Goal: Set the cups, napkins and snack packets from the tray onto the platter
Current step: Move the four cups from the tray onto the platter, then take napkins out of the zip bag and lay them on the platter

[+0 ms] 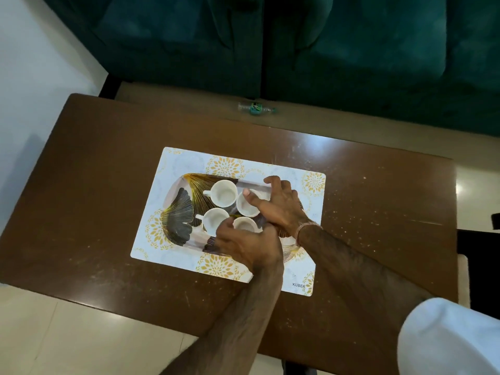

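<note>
Presently I'm gripping the lower-right cup (244,225) with my left hand (249,244), pinching the upper-right cup (247,209) with my right hand (281,207), probably so both land upright.

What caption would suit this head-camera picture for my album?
Left hand holds the near-right cup, right hand the far-right cup, among four on a patterned tray.

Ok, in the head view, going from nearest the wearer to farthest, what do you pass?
White sleeve → near edge of the placemat → left hand gripping the near-right cup → right hand holding the far-right cup → plastic bottle → green sofa.
</note>
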Tool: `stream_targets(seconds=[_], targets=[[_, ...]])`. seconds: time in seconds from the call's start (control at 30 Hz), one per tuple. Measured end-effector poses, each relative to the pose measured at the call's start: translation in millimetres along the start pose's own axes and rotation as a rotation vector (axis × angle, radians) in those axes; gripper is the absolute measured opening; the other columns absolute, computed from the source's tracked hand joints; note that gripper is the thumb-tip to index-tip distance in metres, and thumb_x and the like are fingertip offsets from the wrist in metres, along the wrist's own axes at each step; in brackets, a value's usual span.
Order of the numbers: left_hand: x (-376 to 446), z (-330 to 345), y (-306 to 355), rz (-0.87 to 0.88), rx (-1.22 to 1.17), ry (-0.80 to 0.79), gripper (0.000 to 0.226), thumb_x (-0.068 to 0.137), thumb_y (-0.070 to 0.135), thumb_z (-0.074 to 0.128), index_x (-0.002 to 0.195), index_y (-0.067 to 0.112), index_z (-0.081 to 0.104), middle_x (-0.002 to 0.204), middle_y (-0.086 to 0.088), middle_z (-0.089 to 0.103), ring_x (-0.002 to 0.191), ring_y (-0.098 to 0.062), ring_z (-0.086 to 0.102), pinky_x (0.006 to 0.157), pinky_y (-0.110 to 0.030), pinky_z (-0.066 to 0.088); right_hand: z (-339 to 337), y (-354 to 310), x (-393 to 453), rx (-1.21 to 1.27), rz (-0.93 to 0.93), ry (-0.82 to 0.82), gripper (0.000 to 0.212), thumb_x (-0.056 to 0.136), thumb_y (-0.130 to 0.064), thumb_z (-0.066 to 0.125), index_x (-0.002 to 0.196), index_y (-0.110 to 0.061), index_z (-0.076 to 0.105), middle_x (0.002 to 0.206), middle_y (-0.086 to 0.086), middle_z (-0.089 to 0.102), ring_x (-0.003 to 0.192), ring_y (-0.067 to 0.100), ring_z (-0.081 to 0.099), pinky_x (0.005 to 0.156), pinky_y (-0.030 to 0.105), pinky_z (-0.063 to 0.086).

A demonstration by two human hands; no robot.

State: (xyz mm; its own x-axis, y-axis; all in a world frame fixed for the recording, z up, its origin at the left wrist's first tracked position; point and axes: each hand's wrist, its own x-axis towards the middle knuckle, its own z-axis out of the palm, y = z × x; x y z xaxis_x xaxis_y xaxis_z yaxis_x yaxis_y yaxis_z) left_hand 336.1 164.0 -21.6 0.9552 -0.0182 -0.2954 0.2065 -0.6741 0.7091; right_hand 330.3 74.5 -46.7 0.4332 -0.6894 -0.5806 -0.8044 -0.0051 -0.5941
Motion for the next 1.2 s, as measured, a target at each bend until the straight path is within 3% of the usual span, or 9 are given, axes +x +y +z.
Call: stream_targets(seconds=[0.13,0.27,0.43,0.53,0.7,0.83,0.93,1.07,1.2], targets=[[-19.4,6.1,22.2,0.279,0.026,-0.026,0.052,0.064,0.008,0.077,0.11,0.007,0.052,0.117,-0.017,0.054,0.111,-0.036,0.046,0.091,-0.04,0.032,-32.5,20.1,-10.6,0.073,0.015,0.089,0.064,0.088,-0.072,0.036,0.132,-0.028,0.046,0.146,0.007,0.04,0.133,0.035,0.035,0.107,0.051,0.034],[-43.7,27.7,34.6,0.457,0.047,-0.331,0.032,0.081,0.014,0.07,0.11,0.016,0.058,0.115,-0.006,0.061,0.108,-0.027,0.054,0.091,-0.046,0.048,-77.0,54.8,-26.5,0.041,0.016,0.23,0.054,0.099,-0.056,0.031,0.135,-0.021,0.05,0.147,0.009,0.044,0.134,0.036,0.038,0.112,0.049,0.033],[-89.7,69.0,51.4,0.613,0.198,-0.7,0.054,0.089,0.018,0.065,0.14,0.02,0.046,0.144,-0.002,0.051,0.132,-0.023,0.046,0.109,-0.038,0.041,-138.5,120.2,-53.5,-0.019,0.027,0.282,0.055,0.103,-0.046,0.026,0.149,-0.018,0.032,0.16,0.009,0.028,0.142,0.035,0.032,0.117,0.051,0.029],[-125.0,94.1,58.3,0.693,0.25,-0.856,0.068,0.088,0.018,0.068,0.148,0.019,0.036,0.154,-0.002,0.041,0.14,-0.022,0.039,0.11,-0.03,0.034,-173.6,162.9,-70.2,-0.016,0.057,0.34,0.054,0.104,-0.04,0.031,0.151,-0.015,0.031,0.161,0.01,0.027,0.146,0.033,0.029,0.12,0.046,0.024],[-193.6,137.7,61.0,0.812,0.346,-1.002,0.075,0.088,0.019,0.069,0.152,0.024,0.029,0.157,0.0,0.035,0.138,-0.022,0.041,0.112,-0.037,0.038,-225.0,238.4,-101.1,0.023,0.13,0.453,0.052,0.102,-0.037,0.036,0.15,-0.017,0.033,0.159,0.009,0.031,0.142,0.034,0.034,0.117,0.046,0.03],[-251.6,171.0,56.5,0.902,0.381,-1.064,0.069,0.088,0.018,0.068,0.149,0.02,0.036,0.153,-0.001,0.041,0.139,-0.02,0.04,0.107,-0.024,0.031,-258.9,297.3,-126.5,0.034,0.196,0.563,0.051,0.1,-0.036,0.042,0.147,-0.015,0.039,0.153,0.012,0.04,0.137,0.034,0.041,0.112,0.046,0.037],[-299.7,194.0,48.7,0.95,0.422,-1.15,0.063,0.087,0.018,0.069,0.144,0.019,0.043,0.148,-0.003,0.046,0.135,-0.02,0.043,0.109,-0.032,0.037,-278.8,345.6,-148.3,0.072,0.275,0.633,0.05,0.098,-0.036,0.045,0.142,-0.012,0.043,0.148,0.015,0.045,0.132,0.036,0.044,0.108,0.049,0.041],[-357.2,218.0,32.5,1.052,0.47,-1.255,0.059,0.084,0.019,0.069,0.139,0.016,0.047,0.138,-0.006,0.054,0.125,-0.024,0.051,0.1,-0.032,0.044,-292.6,404.6,-177.4,0.127,0.359,0.676,0.048,0.098,-0.035,0.047,0.141,-0.014,0.044,0.148,0.013,0.044,0.131,0.038,0.044,0.107,0.051,0.039],[-409.3,240.1,8.0,1.204,0.557,-1.314,0.058,0.081,0.029,0.071,0.134,0.019,0.052,0.13,-0.007,0.058,0.122,-0.027,0.051,0.101,-0.038,0.043,-296.4,458.7,-203.9,0.16,0.449,0.72,0.047,0.096,-0.034,0.049,0.139,-0.015,0.046,0.145,0.013,0.046,0.131,0.036,0.043,0.107,0.051,0.038]])
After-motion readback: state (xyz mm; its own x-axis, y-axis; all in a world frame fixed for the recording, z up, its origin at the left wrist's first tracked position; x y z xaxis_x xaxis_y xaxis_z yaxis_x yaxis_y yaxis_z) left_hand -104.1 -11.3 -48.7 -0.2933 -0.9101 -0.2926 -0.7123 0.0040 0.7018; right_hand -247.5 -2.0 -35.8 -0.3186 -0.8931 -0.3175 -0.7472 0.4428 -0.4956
